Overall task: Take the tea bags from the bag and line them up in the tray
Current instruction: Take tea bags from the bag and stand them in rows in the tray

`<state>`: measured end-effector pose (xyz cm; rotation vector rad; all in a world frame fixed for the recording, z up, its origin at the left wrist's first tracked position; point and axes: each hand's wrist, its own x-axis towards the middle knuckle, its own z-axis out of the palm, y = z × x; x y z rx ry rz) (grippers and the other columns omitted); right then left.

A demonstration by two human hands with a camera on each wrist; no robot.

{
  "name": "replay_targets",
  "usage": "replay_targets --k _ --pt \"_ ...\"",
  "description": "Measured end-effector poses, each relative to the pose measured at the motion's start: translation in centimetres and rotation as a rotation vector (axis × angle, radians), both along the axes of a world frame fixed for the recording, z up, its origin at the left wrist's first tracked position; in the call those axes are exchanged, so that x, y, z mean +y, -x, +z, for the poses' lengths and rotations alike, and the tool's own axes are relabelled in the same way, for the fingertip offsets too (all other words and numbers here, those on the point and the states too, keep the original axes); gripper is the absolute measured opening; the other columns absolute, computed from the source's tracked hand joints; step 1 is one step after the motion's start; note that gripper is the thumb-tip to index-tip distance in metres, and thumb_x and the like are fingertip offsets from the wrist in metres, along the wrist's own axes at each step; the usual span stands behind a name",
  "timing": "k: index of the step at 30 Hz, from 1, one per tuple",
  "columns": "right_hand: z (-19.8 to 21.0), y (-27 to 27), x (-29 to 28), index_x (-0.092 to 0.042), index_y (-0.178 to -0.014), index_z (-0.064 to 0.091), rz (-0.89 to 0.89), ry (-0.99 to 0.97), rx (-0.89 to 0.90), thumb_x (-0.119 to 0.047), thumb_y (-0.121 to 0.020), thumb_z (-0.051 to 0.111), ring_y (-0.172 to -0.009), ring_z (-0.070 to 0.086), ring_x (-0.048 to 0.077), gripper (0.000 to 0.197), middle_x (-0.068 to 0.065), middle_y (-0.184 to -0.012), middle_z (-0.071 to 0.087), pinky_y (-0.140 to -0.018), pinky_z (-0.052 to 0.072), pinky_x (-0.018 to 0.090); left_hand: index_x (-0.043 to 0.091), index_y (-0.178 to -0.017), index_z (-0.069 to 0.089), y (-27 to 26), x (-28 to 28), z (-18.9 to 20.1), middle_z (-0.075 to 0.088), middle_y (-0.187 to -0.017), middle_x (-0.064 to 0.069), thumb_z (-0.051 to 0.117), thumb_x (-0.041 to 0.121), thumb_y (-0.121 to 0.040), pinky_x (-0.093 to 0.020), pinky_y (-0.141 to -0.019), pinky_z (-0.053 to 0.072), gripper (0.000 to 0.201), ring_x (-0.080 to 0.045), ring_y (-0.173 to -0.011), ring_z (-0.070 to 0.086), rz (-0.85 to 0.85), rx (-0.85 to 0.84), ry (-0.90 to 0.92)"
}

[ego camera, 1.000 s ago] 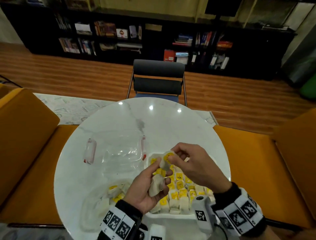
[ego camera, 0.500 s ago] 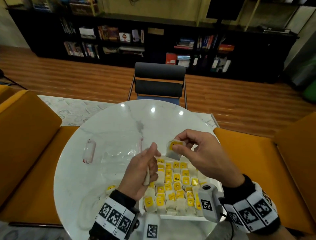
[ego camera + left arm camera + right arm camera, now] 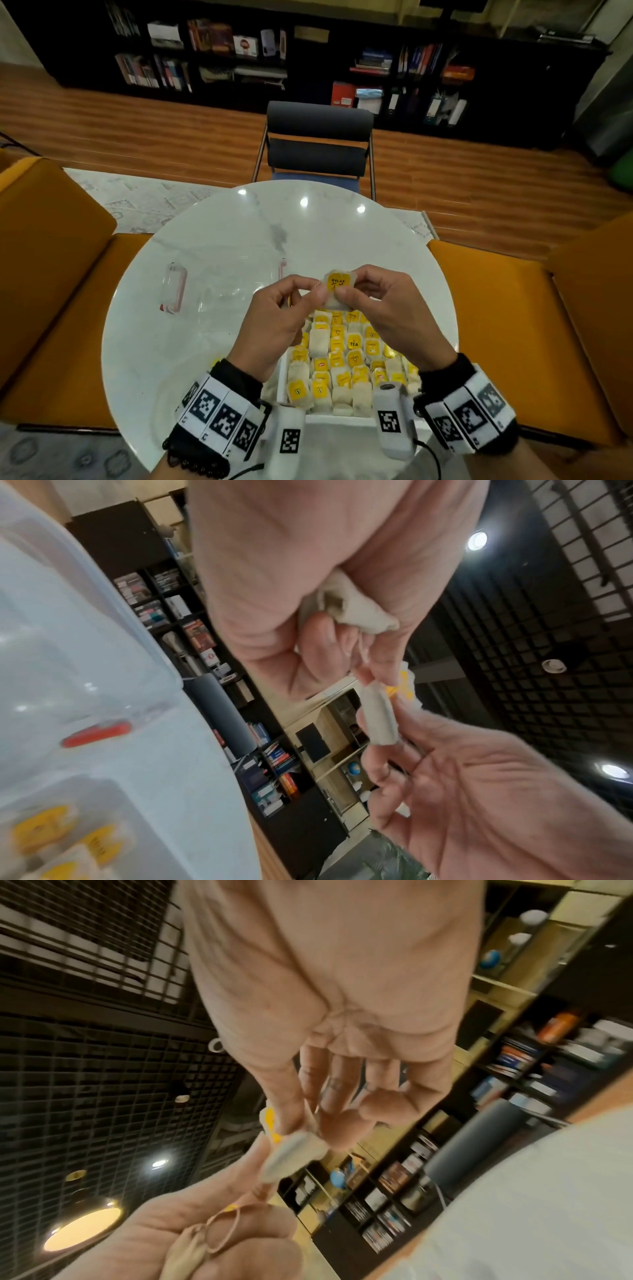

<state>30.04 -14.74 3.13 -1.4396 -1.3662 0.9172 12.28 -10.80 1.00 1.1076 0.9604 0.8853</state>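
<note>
A tea bag (image 3: 337,283) with a yellow "RELAX" tag is held up above the far end of the white tray (image 3: 342,420). My left hand (image 3: 313,289) pinches its left edge and my right hand (image 3: 356,287) pinches its right edge. The same tea bag (image 3: 380,718) shows edge-on between both hands in the left wrist view, and it (image 3: 294,1153) also shows in the right wrist view. A second, crumpled tea bag (image 3: 346,610) is tucked in my left palm. Several tea bags stand in rows in the tray. The clear plastic bag (image 3: 209,365) is mostly hidden behind my left wrist.
A clear plastic box (image 3: 219,287) with red clips (image 3: 174,287) lies left of the tray on the round white table (image 3: 342,233). A dark chair (image 3: 318,140) stands at the far side. Orange seats (image 3: 513,325) flank the table.
Both hands have risen away from the tray. My left hand, earlier apart with a bag in its palm, has come over and taken the left edge of the tea bag held by the right.
</note>
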Motion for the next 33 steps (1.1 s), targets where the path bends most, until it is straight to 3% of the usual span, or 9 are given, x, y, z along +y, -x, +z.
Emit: replay_targets --k 2,7,11,15,18,21,25,29,33 --pt "-3.1 -0.5 0.4 -0.009 -0.076 0.068 0.028 0.128 -0.012 -0.012 -0.087 0.074 -0.063 0.062 0.012 0.013 0.003 -0.069 0.070 -0.063 0.051 0.028 0.013 -0.095 0.075 0.7 -0.1 -1.6 0.030 -0.061 0.003 0.073 0.034 -0.085 -0.022 -0.043 0.025 0.024 -0.011 -0.047 0.025 0.057 0.023 0.092" --pt "-12.4 -0.9 0.7 -0.021 -0.059 0.055 0.068 0.470 -0.378 -0.015 -0.081 0.077 -0.057 0.051 0.010 0.032 0.005 -0.060 0.062 -0.059 0.044 0.031 0.012 -0.098 0.074 3.4 -0.3 -4.7 0.032 -0.065 0.002 0.065 0.040 -0.093 -0.018 -0.041 0.030 0.030 -0.009 -0.049 0.027 0.157 -0.037 0.392" --pt "-15.3 0.2 1.4 -0.023 -0.058 0.051 0.095 0.595 -0.413 -0.010 -0.082 0.077 -0.054 0.047 0.003 0.037 -0.008 -0.057 0.053 -0.055 0.037 0.019 0.009 -0.099 0.073 5.0 -0.4 -5.8 0.037 -0.063 0.002 0.064 0.040 -0.093 -0.020 -0.042 0.028 0.033 -0.010 -0.050 0.030 0.139 -0.017 0.466" --pt "-16.1 1.3 2.2 -0.020 -0.063 0.056 0.108 0.634 -0.429 -0.013 -0.081 0.078 -0.056 0.050 0.002 0.029 -0.006 -0.064 0.057 -0.049 0.035 0.009 0.006 -0.106 0.070 5.8 -0.1 -6.2 0.042 -0.062 0.002 0.059 0.037 -0.097 -0.020 -0.042 0.028 0.035 -0.008 -0.050 0.035 0.144 -0.081 0.554" --pt "-16.2 2.0 2.9 -0.016 -0.066 0.054 0.080 0.698 -0.533 -0.017 -0.081 0.076 -0.059 0.051 0.007 0.027 -0.003 -0.069 0.057 -0.050 0.037 0.015 0.003 -0.111 0.065 5.9 0.3 -6.1 0.043 -0.061 0.001 0.057 0.037 -0.098 -0.020 -0.042 0.026 0.037 -0.008 -0.049 0.035 0.142 -0.181 0.639" --pt "-15.9 2.6 3.2 -0.017 -0.059 0.037 0.049 0.762 -0.672 -0.016 -0.085 0.063 -0.054 0.043 0.014 0.036 0.001 -0.062 0.044 -0.046 0.030 0.022 0.006 -0.109 0.065 5.6 0.5 -5.8 0.044 -0.062 0.001 0.057 0.041 -0.098 -0.019 -0.040 0.030 0.038 -0.009 -0.048 0.038 0.149 -0.319 0.751" --pt "-13.4 2.5 3.2 -0.016 -0.063 0.045 0.053 0.739 -0.670 -0.032 -0.080 0.079 -0.058 0.051 0.013 0.041 -0.001 -0.064 0.052 -0.051 0.038 0.024 0.006 -0.107 0.065 5.4 0.6 -5.5 0.047 -0.064 -0.001 0.055 0.044 -0.098 -0.019 -0.039 0.036 0.040 -0.011 -0.049 0.042 0.189 -0.458 0.846" --pt "-8.0 2.6 2.0 -0.018 -0.072 0.055 0.033 0.440 -0.523 -0.037 -0.080 0.079 -0.058 0.048 0.007 0.031 -0.006 -0.066 0.056 -0.053 0.037 0.017 0.006 -0.106 0.066 4.8 0.5 -5.1 0.048 -0.066 -0.003 0.054 0.049 -0.096 -0.020 -0.039 0.035 0.046 -0.012 -0.050 0.043 0.175 -0.531 0.882" --pt "-1.7 3.8 0.5 -0.028 -0.092 0.068 0.182 0.156 -0.374 -0.030 -0.085 0.075 -0.067 0.056 0.005 0.010 -0.011 -0.075 0.063 -0.063 0.042 0.012 0.009 -0.103 0.070 3.8 -0.5 -4.0 0.049 -0.068 -0.004 0.048 0.064 -0.093 -0.016 -0.035 0.024 0.060 -0.010 -0.045 0.036 -0.029 -0.417 0.861"
